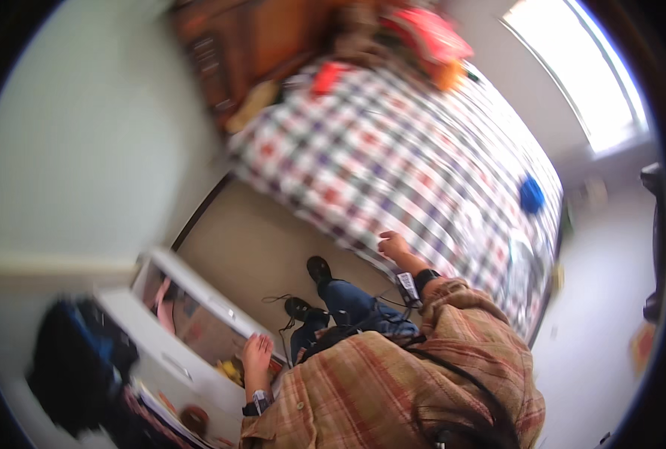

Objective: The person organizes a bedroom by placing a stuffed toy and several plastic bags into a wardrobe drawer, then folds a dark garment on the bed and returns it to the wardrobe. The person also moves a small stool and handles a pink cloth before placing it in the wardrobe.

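Note:
My left hand [257, 353] hangs with fingers apart and holds nothing, just above the open white cabinet [198, 299] with coloured items inside. A dark band sits on that wrist. My right hand [393, 245] is raised beside the edge of the bed, whose checked cover [393, 150] is red, white and dark. Its fingers are loosely curled and empty, and the wrist wears a dark watch-like band. Below me are my plaid shirt sleeves, blue jeans and black shoes [318, 268]. The whole picture is blurred and tilted.
A blue round object [531, 193] lies on the bed, with red and orange cloth [430, 37] piled at its head. A wooden cabinet [235, 45] stands behind it. A dark bag [71, 359] sits lower left. A bright window [572, 60] is upper right. A cable lies on the beige floor [250, 247].

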`<state>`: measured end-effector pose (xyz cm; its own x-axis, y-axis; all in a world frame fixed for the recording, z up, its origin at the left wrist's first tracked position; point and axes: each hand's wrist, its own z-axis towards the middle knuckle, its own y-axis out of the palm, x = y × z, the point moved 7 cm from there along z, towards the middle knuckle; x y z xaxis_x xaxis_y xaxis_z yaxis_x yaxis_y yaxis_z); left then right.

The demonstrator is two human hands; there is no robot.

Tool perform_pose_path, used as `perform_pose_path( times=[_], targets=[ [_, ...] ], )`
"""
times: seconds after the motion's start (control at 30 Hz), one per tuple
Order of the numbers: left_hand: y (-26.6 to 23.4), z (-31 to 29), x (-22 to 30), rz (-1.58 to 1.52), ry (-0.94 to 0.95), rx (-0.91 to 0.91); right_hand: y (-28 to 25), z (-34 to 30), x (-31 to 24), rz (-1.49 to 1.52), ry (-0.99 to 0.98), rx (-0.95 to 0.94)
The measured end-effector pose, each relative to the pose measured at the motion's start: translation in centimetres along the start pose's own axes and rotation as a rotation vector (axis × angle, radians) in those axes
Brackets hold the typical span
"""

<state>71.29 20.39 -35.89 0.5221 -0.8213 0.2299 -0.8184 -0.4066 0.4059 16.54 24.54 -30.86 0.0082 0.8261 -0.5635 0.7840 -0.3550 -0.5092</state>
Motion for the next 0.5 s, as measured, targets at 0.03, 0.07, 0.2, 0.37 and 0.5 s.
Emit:
perform_pose_path(
  times=[0.03,0.07,0.2,0.37,0.5],
  targets=[
    [0.0,0.8,-0.8,0.059,-0.065,0.051,-2.5,-0.6,3.1,-0.027,0.024,0.046],
    [0.2,1.9,-1.3,0.120,-0.122,0.111,-4.6,-1.1,6.1,-0.036,0.032,0.069],
    [3.5,4.3,-2.5,0.568,-0.232,0.146,-9.2,-3.4,19.5,0.562,0.232,0.189],
    [15.9,7.2,-4.8,0.703,-0.137,0.076,-12.1,-6.2,35.1,0.850,0.525,0.258],
    [26.2,5.4,-8.5,0.921,0.073,-0.005,-13.6,-7.0,43.8,0.787,0.460,0.337]
  ],
)
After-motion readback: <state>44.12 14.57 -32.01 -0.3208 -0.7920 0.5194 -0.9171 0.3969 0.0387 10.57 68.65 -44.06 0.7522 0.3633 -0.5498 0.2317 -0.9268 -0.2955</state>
